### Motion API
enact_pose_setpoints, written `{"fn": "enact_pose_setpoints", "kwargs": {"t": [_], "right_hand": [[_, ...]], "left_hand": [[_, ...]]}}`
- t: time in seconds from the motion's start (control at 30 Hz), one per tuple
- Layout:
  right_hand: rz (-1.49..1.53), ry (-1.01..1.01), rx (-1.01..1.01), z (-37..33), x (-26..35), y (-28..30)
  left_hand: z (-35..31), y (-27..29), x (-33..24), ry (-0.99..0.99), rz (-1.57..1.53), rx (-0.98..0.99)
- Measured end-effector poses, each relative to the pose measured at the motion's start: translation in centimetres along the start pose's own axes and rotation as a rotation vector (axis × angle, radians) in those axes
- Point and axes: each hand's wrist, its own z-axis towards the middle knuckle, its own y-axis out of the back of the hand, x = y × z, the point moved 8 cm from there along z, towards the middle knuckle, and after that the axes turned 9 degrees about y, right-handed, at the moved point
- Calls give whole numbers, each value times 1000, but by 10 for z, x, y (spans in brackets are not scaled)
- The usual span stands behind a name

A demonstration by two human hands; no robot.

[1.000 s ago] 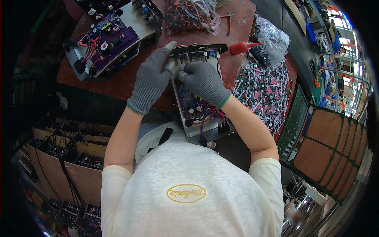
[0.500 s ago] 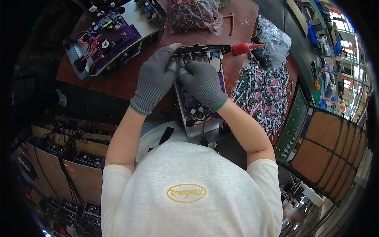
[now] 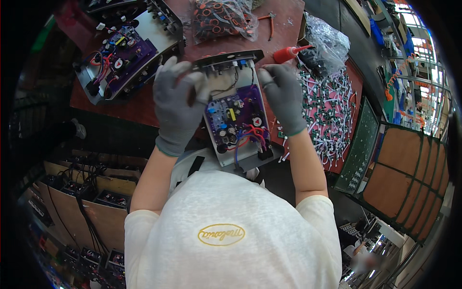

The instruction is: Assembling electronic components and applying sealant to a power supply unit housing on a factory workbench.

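A metal chassis [image 3: 232, 158] with a purple circuit board [image 3: 236, 111] lies before me, its black front panel [image 3: 226, 59] at the far end. Red, blue and black wires [image 3: 252, 137] run across its near part. Left of it, my left hand [image 3: 179, 103] in a grey glove is raised with fingers loosely curled and apart, holding nothing visible. My right hand [image 3: 286, 98], also gloved, is beside the chassis's far right corner. Its fingers are bent and slightly apart; whether they touch the metal cannot be told. A red bottle with a pointed tip [image 3: 285, 55] is just beyond it.
A similar chassis [image 3: 156, 41] with its own board stands at the left of the red tabletop [image 3: 130, 110]. Farther back lie a bag of black-and-orange parts [image 3: 221, 21] and orange-handled pliers [image 3: 271, 26]. Many small wired connectors [image 3: 327, 113] cover the right side, near crumpled plastic [image 3: 327, 41].
My hands have come off the front panel and moved apart, left hand leftward, right hand rightward. The chassis and its board now show almost fully between them.
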Motion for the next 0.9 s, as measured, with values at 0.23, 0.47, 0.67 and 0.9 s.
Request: {"fn": "enact_pose_setpoints", "kwargs": {"t": [0.23, 0.47, 0.67, 0.9], "right_hand": [[345, 22, 19, -10, -31, -40], [560, 30, 3, -14, -36, -45], [318, 7, 66, -15, -34, -51], [194, -4, 183, -3, -28, -65]], "left_hand": [[-6, -47, -39, -159, 251, 103], [-9, -49, -48, -124, 310, 90], [-12, -48, -60, -215, 289, 86], [-14, -56, -57, -151, 294, 86]]}}
